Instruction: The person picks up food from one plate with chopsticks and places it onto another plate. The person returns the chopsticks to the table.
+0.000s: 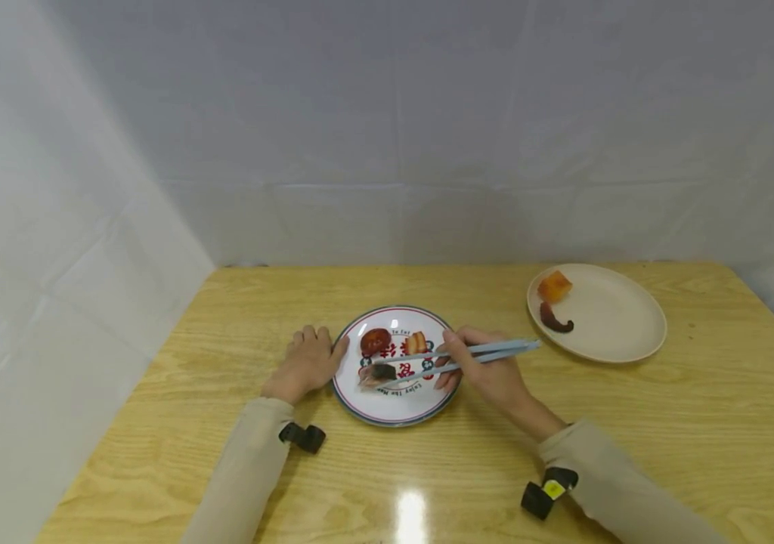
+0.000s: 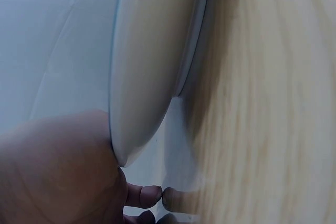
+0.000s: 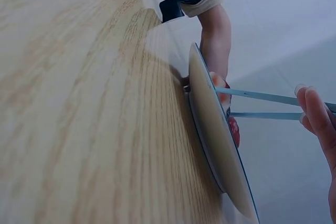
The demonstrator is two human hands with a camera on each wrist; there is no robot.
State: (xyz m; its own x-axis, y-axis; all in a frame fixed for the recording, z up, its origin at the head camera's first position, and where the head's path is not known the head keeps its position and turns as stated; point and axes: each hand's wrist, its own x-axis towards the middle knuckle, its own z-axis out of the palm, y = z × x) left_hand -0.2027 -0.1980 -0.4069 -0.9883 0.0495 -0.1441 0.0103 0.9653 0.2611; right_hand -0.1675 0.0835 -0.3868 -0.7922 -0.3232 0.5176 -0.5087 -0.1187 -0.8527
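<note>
My right hand holds a pair of light blue chopsticks over the white plate with a blue and red rim. Between their tips is a dark-topped, pinkish piece of food; whether it touches the plate I cannot tell. Also on this plate are a round, glossy red-brown piece and a small layered piece like pork belly. My left hand rests at the plate's left edge, thumb against the rim and fingers on the table. In the left wrist view, the plate's underside stands beside that hand.
A larger cream plate stands at the back right of the wooden table. On its left side lie an orange chunk and a dark brown curved piece. Pale sheeting hangs behind the table and at the left.
</note>
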